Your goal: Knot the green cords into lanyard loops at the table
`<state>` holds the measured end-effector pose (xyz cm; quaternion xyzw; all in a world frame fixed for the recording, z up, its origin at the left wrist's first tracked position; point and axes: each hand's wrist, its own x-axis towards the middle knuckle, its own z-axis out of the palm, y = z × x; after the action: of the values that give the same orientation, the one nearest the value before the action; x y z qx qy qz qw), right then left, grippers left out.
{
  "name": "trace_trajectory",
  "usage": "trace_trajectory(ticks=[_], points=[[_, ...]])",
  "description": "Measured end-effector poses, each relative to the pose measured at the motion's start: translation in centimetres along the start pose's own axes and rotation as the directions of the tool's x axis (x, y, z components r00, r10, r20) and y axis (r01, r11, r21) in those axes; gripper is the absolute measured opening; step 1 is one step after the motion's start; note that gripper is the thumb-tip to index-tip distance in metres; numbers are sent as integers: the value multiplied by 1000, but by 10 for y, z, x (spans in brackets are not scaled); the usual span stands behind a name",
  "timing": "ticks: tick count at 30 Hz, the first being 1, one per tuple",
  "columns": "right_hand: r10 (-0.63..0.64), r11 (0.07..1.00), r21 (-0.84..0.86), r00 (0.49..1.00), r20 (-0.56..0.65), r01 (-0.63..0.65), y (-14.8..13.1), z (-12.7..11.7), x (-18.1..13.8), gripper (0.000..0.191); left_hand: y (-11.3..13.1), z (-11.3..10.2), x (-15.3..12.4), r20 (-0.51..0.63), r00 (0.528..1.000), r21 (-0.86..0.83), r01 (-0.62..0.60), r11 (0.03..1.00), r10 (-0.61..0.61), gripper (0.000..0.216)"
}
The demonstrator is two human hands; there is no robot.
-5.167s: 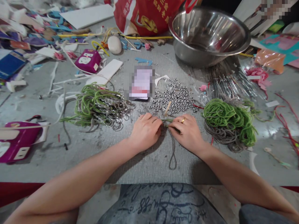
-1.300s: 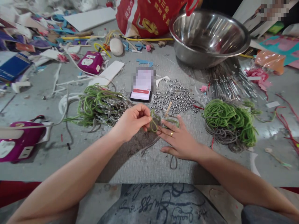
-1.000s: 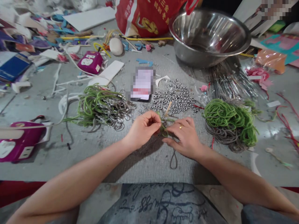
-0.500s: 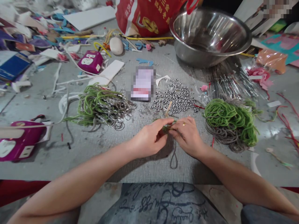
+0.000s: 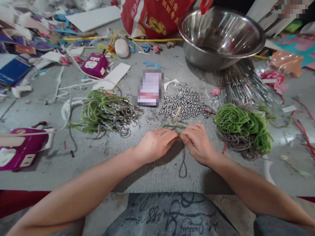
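Observation:
Fingertips pinched together, my left hand [image 5: 157, 144] and my right hand [image 5: 197, 143] meet over the middle of the table. Both grip a green cord [image 5: 174, 126], part of which lies on the table just beyond the fingers. A grey cord [image 5: 182, 167] hangs below them and ends in a loop on the tabletop. The knot or crossing between the fingertips is mostly hidden. Just past the hands lie a small wooden stick [image 5: 177, 114] and a spread of silver metal beads [image 5: 190, 101].
Bundles of green and grey cords lie to the left [image 5: 105, 113] and right [image 5: 242, 127]. A phone [image 5: 149, 88] rests ahead, with a steel bowl [image 5: 221, 59] and a red bag [image 5: 147, 19] behind. Purple power sockets [image 5: 94, 65] and scraps crowd the left.
My hands have drawn the green cord in tighter; the fingers are now closed tip to tip. More green cord shows beyond them. The grey loop stays in place.

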<state>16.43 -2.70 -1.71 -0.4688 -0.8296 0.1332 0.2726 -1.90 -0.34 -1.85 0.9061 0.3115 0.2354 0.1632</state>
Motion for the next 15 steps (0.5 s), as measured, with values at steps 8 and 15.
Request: trace_trajectory(ticks=[8, 15], points=[[31, 997, 64, 1000, 5, -31, 3, -3, 0, 21, -4, 2, -1, 21, 999, 63, -27, 998, 25, 31], [4, 1000, 24, 1000, -14, -3, 7, -1, -2, 13, -4, 5, -2, 35, 999, 56, -27, 998, 25, 28]])
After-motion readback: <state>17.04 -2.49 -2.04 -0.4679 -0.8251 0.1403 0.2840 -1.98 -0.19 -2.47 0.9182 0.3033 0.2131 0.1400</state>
